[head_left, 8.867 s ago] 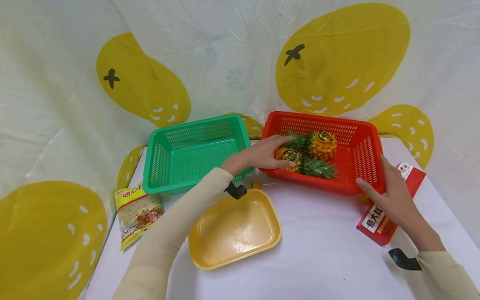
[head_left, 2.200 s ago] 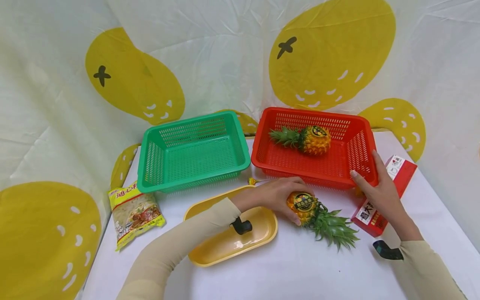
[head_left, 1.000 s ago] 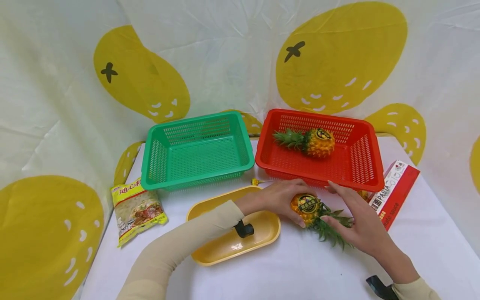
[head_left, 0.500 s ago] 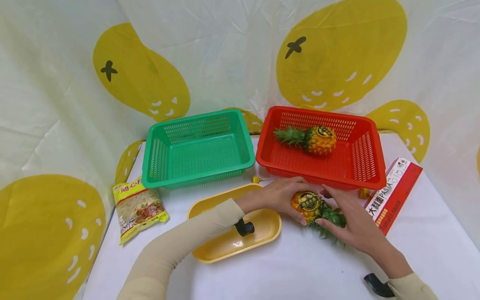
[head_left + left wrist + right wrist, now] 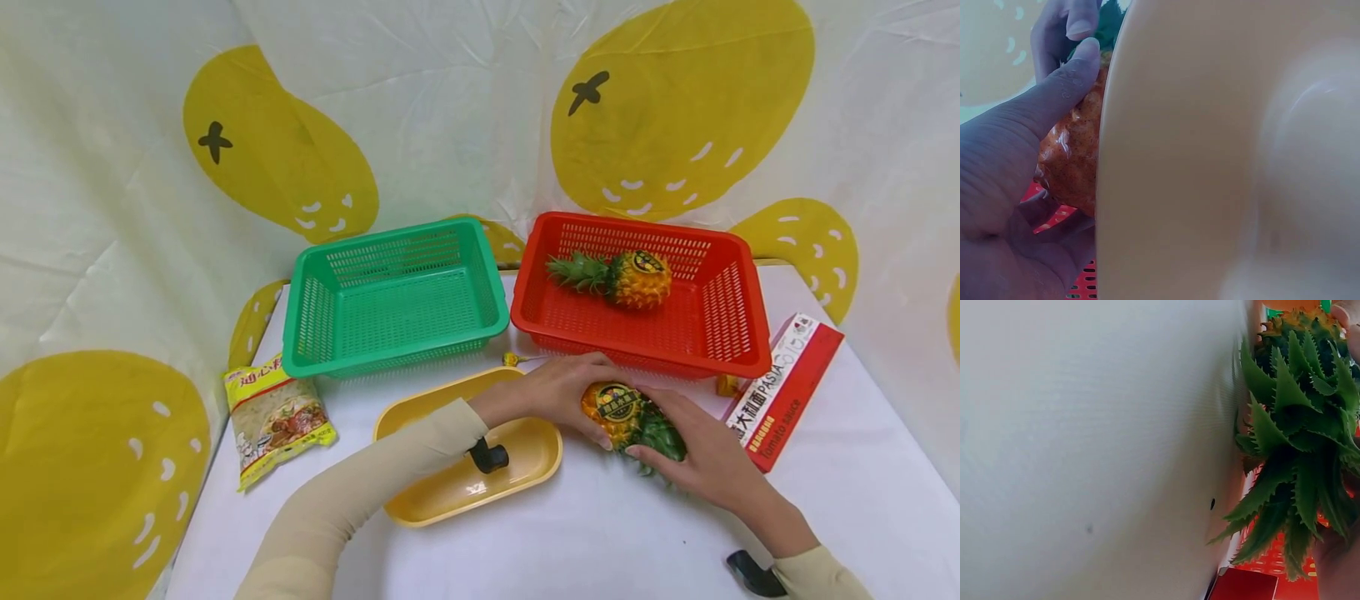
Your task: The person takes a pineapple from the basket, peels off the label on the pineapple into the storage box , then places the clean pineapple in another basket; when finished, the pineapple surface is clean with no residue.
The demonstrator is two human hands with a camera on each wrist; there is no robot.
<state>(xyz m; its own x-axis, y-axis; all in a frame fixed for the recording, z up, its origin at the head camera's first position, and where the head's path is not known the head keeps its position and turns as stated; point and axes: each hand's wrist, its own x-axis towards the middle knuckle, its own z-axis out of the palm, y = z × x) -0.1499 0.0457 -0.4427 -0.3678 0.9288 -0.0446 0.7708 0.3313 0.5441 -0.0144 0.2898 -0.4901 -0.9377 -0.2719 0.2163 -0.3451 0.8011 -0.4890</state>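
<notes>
A small pineapple lies on its side on the white table, in front of the red basket, a black-and-gold label on its fruit. My left hand grips the fruit end, thumb in front and fingers behind. Around the leafy crown, my right hand closes with thumb and fingers, covering most of the leaves. The left wrist view shows the fruit's orange skin under shiny wrap, partly hidden by the yellow tray. Green spiky leaves fill the right side of the right wrist view. A second pineapple rests in the red basket.
Left of the red basket stands a bare green basket. The yellow tray sits beneath my left forearm. A pasta bag lies at the left, a red-and-white pasta box at the right. A small yellow-wrapped lollipop lies between the baskets.
One pineapple has come out of the red basket onto the table in my left hand. My right hand has left the basket's rim and closed round the crown.
</notes>
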